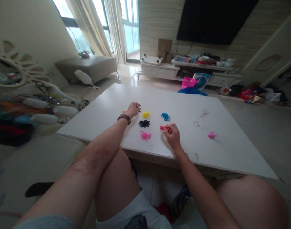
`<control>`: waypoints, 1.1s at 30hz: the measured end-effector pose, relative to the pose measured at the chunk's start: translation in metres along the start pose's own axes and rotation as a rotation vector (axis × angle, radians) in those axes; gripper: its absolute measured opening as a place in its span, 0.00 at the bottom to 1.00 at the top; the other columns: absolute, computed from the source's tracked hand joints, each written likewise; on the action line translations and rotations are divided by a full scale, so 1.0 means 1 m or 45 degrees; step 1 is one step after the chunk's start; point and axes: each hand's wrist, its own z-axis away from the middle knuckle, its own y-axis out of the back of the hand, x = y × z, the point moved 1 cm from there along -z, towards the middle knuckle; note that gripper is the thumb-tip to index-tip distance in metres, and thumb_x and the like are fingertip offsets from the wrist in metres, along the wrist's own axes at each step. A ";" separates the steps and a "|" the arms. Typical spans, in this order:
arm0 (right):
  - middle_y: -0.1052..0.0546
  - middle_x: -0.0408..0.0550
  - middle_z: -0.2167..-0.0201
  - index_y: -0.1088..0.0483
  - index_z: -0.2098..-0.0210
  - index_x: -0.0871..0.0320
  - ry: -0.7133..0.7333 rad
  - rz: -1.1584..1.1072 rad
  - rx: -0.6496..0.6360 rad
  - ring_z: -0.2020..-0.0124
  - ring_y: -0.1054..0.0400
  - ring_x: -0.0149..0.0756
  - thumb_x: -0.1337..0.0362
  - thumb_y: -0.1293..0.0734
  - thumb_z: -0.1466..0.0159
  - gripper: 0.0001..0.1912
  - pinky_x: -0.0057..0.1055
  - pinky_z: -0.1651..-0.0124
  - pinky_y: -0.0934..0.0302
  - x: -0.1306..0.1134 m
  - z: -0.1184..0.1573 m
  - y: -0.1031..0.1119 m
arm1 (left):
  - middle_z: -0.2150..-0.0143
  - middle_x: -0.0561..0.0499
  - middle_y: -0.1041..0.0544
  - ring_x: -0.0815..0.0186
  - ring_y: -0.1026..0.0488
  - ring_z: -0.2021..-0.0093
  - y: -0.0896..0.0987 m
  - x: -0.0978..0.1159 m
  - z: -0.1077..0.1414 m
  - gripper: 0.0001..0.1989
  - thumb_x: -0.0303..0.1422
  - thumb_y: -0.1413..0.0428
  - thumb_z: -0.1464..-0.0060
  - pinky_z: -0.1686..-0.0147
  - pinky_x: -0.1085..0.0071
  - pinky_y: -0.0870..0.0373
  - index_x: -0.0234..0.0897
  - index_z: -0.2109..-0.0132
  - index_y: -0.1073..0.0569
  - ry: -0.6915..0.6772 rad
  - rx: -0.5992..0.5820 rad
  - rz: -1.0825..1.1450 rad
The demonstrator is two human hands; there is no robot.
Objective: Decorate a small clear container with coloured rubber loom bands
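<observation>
My left hand (134,109), with a brown watch (124,118) on the wrist, is low over the white table (183,101), its fingers curled together. A small multicoloured heap (124,112) is mostly hidden behind it. To its right are a yellow pile (145,114) and a black pile (144,123) of what look like small rubber bands. My right hand (173,134) pinches at the red pile (162,128), partly covering it; what is between its fingertips is too small to make out. A blue pile (165,116) lies beyond, and a pink pile (145,135) nearer the front edge.
On the table's right are a pink round object (211,135), a clear ring-shaped item (196,123), a small clear container (205,112) and a small clear item (196,156) by the front edge. A pink basket (188,82) stands behind the table; a lamp (61,95) is at left.
</observation>
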 end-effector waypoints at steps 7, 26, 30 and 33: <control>0.31 0.44 0.65 0.28 0.66 0.57 0.006 0.000 -0.007 0.71 0.36 0.31 0.65 0.35 0.35 0.04 0.31 0.66 0.37 0.001 -0.001 -0.001 | 0.64 0.44 0.19 0.67 0.24 0.67 0.054 -0.036 -0.008 0.12 0.24 0.38 0.55 0.64 0.73 0.28 0.31 0.60 0.20 0.110 0.173 -0.062; 0.32 0.44 0.66 0.28 0.67 0.57 0.004 0.002 -0.061 0.73 0.37 0.31 0.64 0.35 0.36 0.05 0.31 0.68 0.37 0.006 -0.001 -0.002 | 0.73 0.51 0.23 0.66 0.29 0.72 0.043 -0.069 0.002 0.08 0.26 0.39 0.65 0.72 0.76 0.35 0.37 0.71 0.21 0.023 -0.267 -0.512; 0.32 0.44 0.66 0.27 0.66 0.56 0.011 0.009 -0.065 0.73 0.37 0.31 0.64 0.35 0.35 0.06 0.31 0.68 0.37 0.006 -0.001 -0.002 | 0.77 0.52 0.25 0.66 0.29 0.72 0.039 -0.067 0.003 0.05 0.26 0.40 0.64 0.72 0.76 0.35 0.37 0.73 0.23 0.040 -0.237 -0.518; 0.32 0.44 0.66 0.28 0.67 0.56 0.006 0.010 -0.067 0.73 0.37 0.31 0.64 0.35 0.36 0.05 0.30 0.69 0.37 0.005 -0.001 -0.002 | 0.77 0.52 0.25 0.65 0.29 0.73 0.039 -0.067 0.002 0.03 0.27 0.40 0.62 0.71 0.75 0.34 0.36 0.74 0.23 0.053 -0.227 -0.513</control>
